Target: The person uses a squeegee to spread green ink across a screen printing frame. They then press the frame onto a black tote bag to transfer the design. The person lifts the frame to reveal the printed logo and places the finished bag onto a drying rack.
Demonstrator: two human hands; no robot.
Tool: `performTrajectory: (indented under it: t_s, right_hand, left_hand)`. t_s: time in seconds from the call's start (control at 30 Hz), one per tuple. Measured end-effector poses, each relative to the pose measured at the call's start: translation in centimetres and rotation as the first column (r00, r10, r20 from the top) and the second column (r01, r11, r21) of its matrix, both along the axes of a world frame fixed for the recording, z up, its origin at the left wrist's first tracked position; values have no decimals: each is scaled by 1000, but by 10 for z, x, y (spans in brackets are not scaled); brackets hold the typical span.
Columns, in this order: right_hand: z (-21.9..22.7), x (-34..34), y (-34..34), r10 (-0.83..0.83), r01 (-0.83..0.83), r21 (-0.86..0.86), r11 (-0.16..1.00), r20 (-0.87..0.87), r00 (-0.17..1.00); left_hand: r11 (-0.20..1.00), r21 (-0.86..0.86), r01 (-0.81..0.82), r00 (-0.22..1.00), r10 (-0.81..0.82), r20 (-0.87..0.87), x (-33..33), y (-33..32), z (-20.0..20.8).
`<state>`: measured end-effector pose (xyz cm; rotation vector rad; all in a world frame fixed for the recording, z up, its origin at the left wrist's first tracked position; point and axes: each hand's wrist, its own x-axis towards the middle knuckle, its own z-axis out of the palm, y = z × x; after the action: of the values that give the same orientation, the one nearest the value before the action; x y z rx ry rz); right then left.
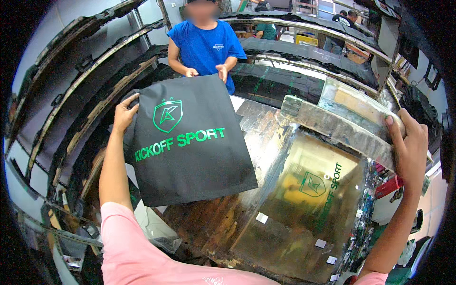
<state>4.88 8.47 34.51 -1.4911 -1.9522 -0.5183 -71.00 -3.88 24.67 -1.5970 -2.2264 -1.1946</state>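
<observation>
My left hand (pixel 126 110) pinches the upper left edge of a black fabric bag (pixel 190 171), which hangs in front of me. A green shield emblem and green lettering are printed on its face. My right hand (pixel 409 142) grips the right end of a worn, ink-stained screen printing frame (pixel 342 128) raised above the table; some of the fingers are hidden behind it. Below the frame lies a glossy brownish-yellow panel (pixel 285 237) showing the same green design turned sideways. Small white tabs (pixel 320 243) sit on the panel and along its edges.
Across the table (pixel 218 228) stands a person in a blue shirt (pixel 206 50), hands raised behind the bag. Long racks (pixel 95 61) curve around the left and back, with dark sheets on the back ones (pixel 304 52). Other people are further back. Clutter lines the table's right side.
</observation>
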Motion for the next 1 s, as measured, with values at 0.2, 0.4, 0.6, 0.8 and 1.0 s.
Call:
performTrajectory:
  t_s: [0.2,0.4,0.6,0.8,1.0]
  right_hand:
    - [5,0,-1,61,-62,25,998,40,997]
    - [3,7,0,106,-104,-78,991,22,994]
    - [5,12,9,47,-42,-134,990,40,998]
    - [12,8,22,212,-210,45,977,-34,977]
    - [17,8,19,133,-134,-49,990,-10,991]
  left_hand:
    - [995,-36,95,995,-94,37,-16,11,1]
    - [992,-78,100,994,-96,44,-2,13,9]
    - [997,-64,35,999,-36,-18,55,-69,10]
    - [862,-506,32,935,-205,-291,121,-96,-46]
    - [676,-736,50,910,-334,-245,137,-37,-64]
